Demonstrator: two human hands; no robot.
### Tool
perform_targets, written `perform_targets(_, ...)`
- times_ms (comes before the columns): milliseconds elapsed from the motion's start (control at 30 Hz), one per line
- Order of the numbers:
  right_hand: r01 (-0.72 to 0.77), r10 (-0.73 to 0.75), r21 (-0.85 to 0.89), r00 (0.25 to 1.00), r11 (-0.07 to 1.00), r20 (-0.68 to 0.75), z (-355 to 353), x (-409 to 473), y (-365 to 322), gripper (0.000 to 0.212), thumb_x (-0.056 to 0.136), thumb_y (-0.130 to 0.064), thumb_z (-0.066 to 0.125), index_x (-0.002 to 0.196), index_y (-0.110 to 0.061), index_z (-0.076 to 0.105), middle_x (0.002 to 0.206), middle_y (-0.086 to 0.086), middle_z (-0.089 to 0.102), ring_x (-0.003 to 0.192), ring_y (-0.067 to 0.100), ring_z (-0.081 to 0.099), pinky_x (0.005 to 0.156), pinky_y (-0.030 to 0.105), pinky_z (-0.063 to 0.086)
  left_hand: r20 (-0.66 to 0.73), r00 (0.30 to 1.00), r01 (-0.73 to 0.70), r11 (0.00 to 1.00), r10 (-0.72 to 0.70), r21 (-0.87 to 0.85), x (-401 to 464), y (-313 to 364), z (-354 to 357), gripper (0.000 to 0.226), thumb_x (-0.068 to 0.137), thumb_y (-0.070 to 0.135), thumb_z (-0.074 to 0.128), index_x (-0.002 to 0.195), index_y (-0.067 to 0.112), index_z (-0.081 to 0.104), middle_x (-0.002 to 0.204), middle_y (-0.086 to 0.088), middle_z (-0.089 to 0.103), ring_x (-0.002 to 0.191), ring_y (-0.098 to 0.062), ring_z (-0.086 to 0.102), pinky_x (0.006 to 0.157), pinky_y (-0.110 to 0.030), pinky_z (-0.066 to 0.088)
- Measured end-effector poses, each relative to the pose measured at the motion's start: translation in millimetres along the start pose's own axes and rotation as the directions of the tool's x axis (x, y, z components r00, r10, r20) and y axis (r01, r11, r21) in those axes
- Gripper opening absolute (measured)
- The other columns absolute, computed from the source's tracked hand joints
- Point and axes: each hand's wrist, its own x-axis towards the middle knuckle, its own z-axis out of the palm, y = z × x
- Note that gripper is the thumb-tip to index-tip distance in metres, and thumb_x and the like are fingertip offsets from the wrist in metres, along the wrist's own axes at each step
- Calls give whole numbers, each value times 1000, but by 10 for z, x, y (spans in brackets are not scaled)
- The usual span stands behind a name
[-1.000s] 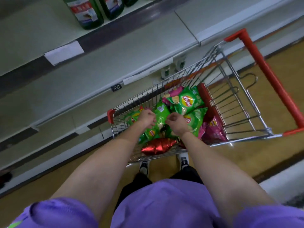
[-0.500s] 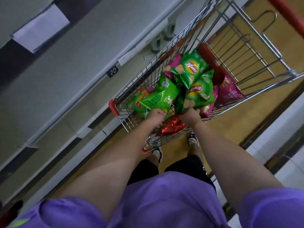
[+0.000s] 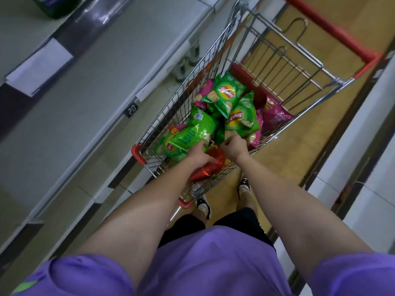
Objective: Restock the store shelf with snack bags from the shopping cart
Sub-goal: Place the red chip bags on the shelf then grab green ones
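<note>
Dim, greenish indoor light; motion blur throughout; wide-angle bending at edges; glare streak on shelf edge (image 3: 100, 13).

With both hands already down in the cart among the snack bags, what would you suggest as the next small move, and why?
Probably lift the green bag up out of the cart and carry it toward the shelf. The left hand already grips its near edge, the right hand pinches a bag beside it, and nothing lies on top.

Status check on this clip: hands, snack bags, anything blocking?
Left hand grips green bag in the cart. Right hand pinches another green bag's corner. Red bag beneath the hands; nothing blocking.
</note>
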Motion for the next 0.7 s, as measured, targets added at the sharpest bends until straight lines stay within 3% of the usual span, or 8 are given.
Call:
perform_targets(100, 8, -6, 110, 1000, 994, -16, -382, -11, -89, 24, 94, -18, 57, 89, 1, 70, 87, 20, 70, 82, 34, 67, 65, 37, 48, 7, 996, -91, 991, 90, 96, -53, 233, 16, 94, 63, 17, 94, 143, 20, 45, 138, -10, 55, 126, -30, 53, 109, -48, 43)
perform_targets(200, 57, -42, 240, 997, 969, -68, -751, -6, -101, 20, 93, -18, 62, 83, -2, 70, 78, 16, 66, 72, 28, 62, 70, 44, 54, -68, 977, -186, 966, 200, 178, -34, 513, 28, 99, 56, 22, 97, 141, 23, 45, 139, -7, 54, 126, -30, 54, 107, -47, 44)
perform_targets(300, 110, -66, 359, 989, 927, -132, -1120, -83, -72, 15, 93, -23, 67, 86, -10, 70, 82, 9, 70, 73, 22, 62, 66, 37, 50, -84, 951, -270, 931, 298, 247, -80, 876, 82, 102, 55, 30, 96, 141, 28, 41, 138, -5, 57, 127, -30, 53, 106, -49, 44)
perform_targets(400, 192, -111, 468, 974, 863, -195, -1504, -201, -6, 7, 94, -16, 68, 87, -14, 69, 78, 6, 67, 65, 17, 59, 61, 31, 47, -59, 900, -364, 820, 432, 442, -224, 1261, 179, 108, 60, 39, 93, 149, 32, 31, 143, -8, 48, 133, -32, 43, 111, -49, 35)
perform_targets(467, 221, -122, 505, 968, 835, -221, -1771, -262, 57, 8, 94, -13, 68, 86, -14, 69, 76, 6, 65, 61, 14, 56, 60, 29, 46, -69, 869, -396, 774, 489, 495, -302, 1508, 249, 104, 62, 45, 90, 148, 33, 32, 140, -11, 46, 130, -35, 44, 110, -48, 34)
perform_targets(533, 249, -107, 527, 953, 812, -284, -2053, -296, 133, 9, 93, -12, 70, 85, -17, 68, 74, 1, 65, 62, 12, 55, 58, 25, 45, -89, 860, -401, 774, 502, 489, -357, 1750, 338, 94, 62, 46, 89, 141, 30, 41, 134, -10, 46, 122, -36, 52, 106, -47, 43)
perform_targets(600, 267, -46, 595, 932, 758, -359, -2347, -316, 262, 10, 92, -4, 68, 95, -13, 65, 78, 0, 61, 64, 13, 57, 55, 22, 46, -97, 851, -408, 765, 516, 498, -436, 2017, 477, 81, 65, 42, 89, 133, 24, 48, 128, -9, 46, 114, -33, 57, 99, -44, 49)
perform_targets(700, 240, 28, 677, 933, 696, -360, -2616, -349, 507, 24, 92, 7, 62, 110, -7, 56, 85, 6, 57, 62, 16, 58, 56, 27, 50, -138, 839, -408, 775, 527, 482, -496, 2336, 714, 73, 68, 39, 88, 128, 19, 51, 124, -9, 46, 110, -32, 58, 98, -43, 49)
